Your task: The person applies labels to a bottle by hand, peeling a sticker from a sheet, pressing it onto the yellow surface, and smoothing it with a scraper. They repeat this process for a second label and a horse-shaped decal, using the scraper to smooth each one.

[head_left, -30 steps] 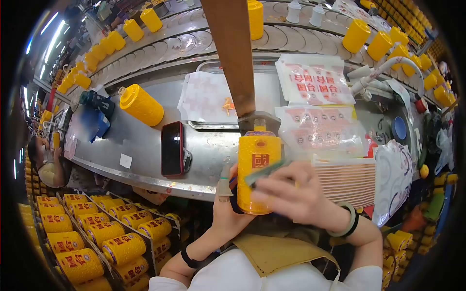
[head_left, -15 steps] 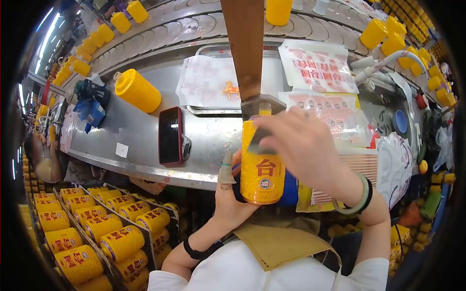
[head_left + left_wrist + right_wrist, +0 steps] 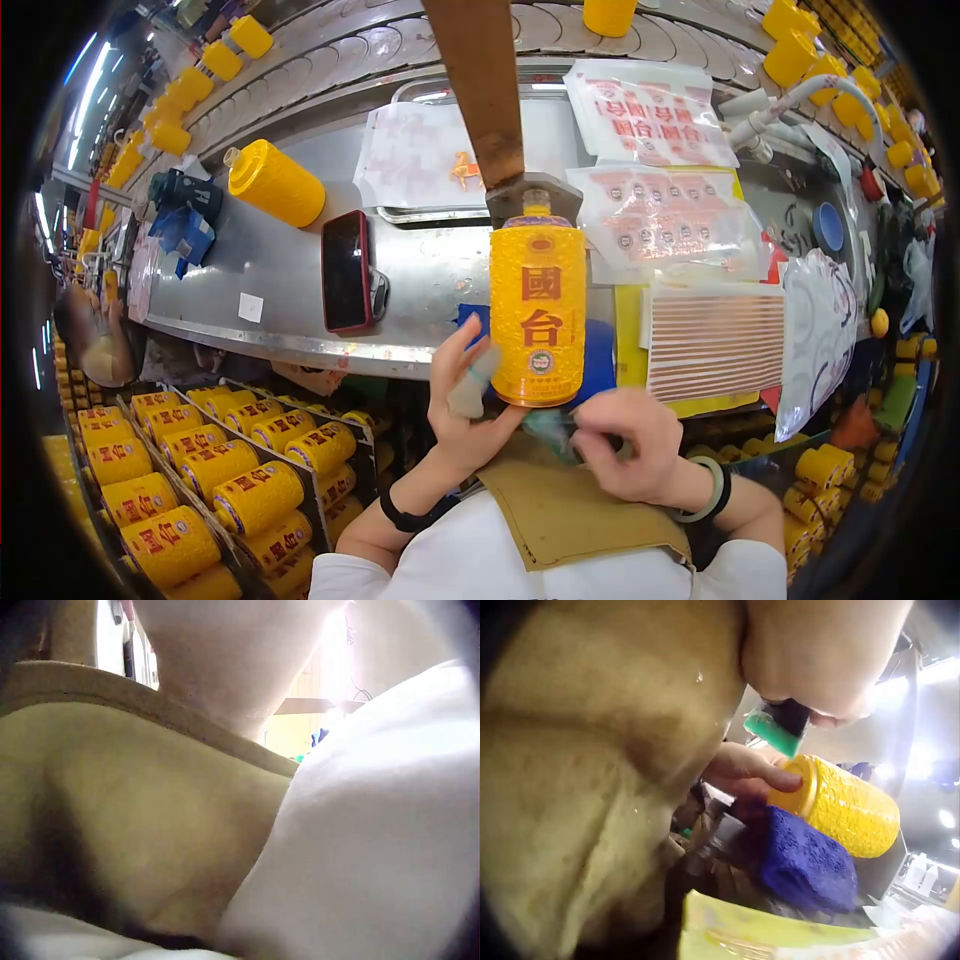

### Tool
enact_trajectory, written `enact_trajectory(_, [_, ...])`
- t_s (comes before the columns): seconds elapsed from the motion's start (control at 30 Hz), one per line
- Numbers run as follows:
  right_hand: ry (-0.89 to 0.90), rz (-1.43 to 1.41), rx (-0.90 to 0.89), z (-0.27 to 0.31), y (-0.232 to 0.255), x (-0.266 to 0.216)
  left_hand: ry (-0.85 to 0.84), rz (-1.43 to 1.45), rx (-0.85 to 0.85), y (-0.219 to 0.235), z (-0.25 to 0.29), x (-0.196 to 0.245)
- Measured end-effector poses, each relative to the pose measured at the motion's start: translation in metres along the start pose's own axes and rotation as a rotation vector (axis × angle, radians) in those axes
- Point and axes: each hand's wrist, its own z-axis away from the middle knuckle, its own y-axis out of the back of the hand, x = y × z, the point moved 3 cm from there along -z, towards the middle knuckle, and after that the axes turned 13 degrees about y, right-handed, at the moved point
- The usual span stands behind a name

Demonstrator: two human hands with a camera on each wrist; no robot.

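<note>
A yellow bottle (image 3: 538, 310) with red characters and a textured surface lies on a blue towel (image 3: 598, 365), its neck at a metal bracket (image 3: 565, 200). My left hand (image 3: 462, 405) is beside the bottle's lower left, fingers extended and a pale finger cover (image 3: 470, 385) on one. In the right wrist view its thumb touches the bottle's base. My right hand (image 3: 635, 440) is below the bottle's lower right corner and pinches a small black-and-green scraper (image 3: 776, 735), blurred in the head view. The left wrist view shows mostly clothing and skin.
A wooden post (image 3: 475, 95) rises behind the bottle. Left are a phone (image 3: 346, 270) and another yellow bottle (image 3: 275, 185). Sticker sheets (image 3: 665, 225) and a striped sheet (image 3: 715, 340) lie right. Racks of bottles (image 3: 260, 495) stand lower left; a conveyor (image 3: 400, 45) runs behind.
The right hand swept with the scraper up over the bottle's front, then came down off it past the base. The left hand's fingers have loosened from the bottle's side.
</note>
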Motion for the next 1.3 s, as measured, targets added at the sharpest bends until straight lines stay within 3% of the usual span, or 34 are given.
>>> enact_trajectory(0.03, [-0.203,-0.065,0.246,0.007,-0.003,0.004,-0.002,0.002,-0.008,-0.001,0.006,-0.005])
enact_trajectory(0.17, [-0.512,-0.148,0.262,0.029,-0.016,0.014,0.051,0.139,0.024,0.000,0.023,-0.016])
enact_trajectory(0.37, [-0.593,-0.158,0.325,0.043,-0.017,0.017,0.058,0.136,0.021,0.000,0.021,-0.018])
enact_trajectory(0.57, [-0.653,-0.253,0.382,0.050,-0.010,0.017,-0.169,-0.088,-0.023,-0.003,0.021,-0.007])
enact_trajectory(0.77, [-0.649,-0.284,0.444,0.047,-0.007,0.019,0.048,-0.114,0.047,-0.019,0.033,-0.003])
enact_trajectory(0.9, [-0.620,-0.275,0.458,0.050,-0.006,0.026,-0.019,-0.213,0.088,-0.021,0.024,0.016])
enact_trajectory(0.97, [-0.664,-0.234,0.387,0.043,0.002,0.034,0.046,-0.202,0.038,-0.017,0.020,0.014])
enact_trajectory(1.03, [-0.761,-0.340,0.358,0.036,0.009,0.037,0.121,0.040,0.041,-0.012,0.015,0.004])
enact_trajectory(1.1, [-0.868,-0.676,0.379,0.028,0.001,0.036,0.057,-0.092,0.041,-0.003,0.007,0.009])
enact_trajectory(1.13, [-0.802,-0.573,0.315,0.024,-0.003,0.037,0.054,-0.093,0.033,-0.003,0.008,0.009])
enact_trajectory(1.3, [-0.849,-0.525,0.260,0.022,-0.019,0.041,0.106,-0.039,0.051,-0.004,0.015,-0.001])
